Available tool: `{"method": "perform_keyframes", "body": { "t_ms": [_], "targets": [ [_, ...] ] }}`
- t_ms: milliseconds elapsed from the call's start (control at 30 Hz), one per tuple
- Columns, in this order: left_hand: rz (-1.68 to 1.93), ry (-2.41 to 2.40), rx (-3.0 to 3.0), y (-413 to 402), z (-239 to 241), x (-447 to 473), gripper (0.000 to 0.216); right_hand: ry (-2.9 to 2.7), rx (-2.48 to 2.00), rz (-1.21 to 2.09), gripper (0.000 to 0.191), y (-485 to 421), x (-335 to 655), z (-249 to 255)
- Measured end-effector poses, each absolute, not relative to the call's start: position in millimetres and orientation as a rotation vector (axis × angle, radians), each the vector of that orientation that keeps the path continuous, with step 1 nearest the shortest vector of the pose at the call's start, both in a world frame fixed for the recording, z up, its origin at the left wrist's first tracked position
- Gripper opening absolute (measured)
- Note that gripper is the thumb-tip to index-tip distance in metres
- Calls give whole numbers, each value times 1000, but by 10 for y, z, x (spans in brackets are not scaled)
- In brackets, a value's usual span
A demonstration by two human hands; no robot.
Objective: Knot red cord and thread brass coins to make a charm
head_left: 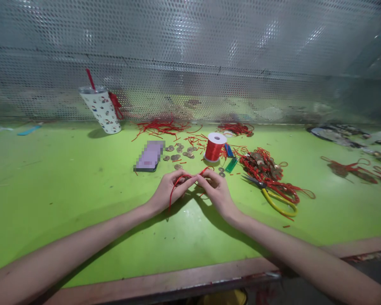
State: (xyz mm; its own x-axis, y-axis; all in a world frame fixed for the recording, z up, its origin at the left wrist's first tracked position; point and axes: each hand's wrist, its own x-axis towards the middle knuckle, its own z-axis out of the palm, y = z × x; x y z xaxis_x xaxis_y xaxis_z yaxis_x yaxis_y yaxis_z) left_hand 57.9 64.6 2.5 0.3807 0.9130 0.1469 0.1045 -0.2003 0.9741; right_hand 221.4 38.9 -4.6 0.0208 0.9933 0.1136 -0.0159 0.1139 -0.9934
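My left hand (173, 188) and my right hand (217, 190) meet fingertip to fingertip just above the green table. Both are closed on a red cord (173, 191), pinched between thumbs and forefingers. One end of the cord hangs down over my left hand, and a loop shows above my right fingers. Whether a coin is held with the cord is hidden by the fingers. Just beyond the hands stand a spool of red cord (214, 148) and loose brass coins (175, 157). A green lighter (231, 164) and a blue lighter (229, 150) lie beside the spool.
Yellow-handled scissors (281, 202) lie right of my right hand, by a pile of corded coins (262, 165). A phone (150, 156) lies beyond my left hand. Farther back are red cord scraps (161, 126), a tumbler with a straw (101, 111) and a perforated metal panel (190, 55).
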Motion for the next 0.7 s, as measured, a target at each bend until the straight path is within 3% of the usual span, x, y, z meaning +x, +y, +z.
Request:
{"method": "perform_keyframes", "body": {
  "t_ms": [700],
  "targets": [
    [875, 893, 1755, 610, 45, 545, 29, -1234, -1102, 1013, 32, 406, 2211, -132]
  ]
}}
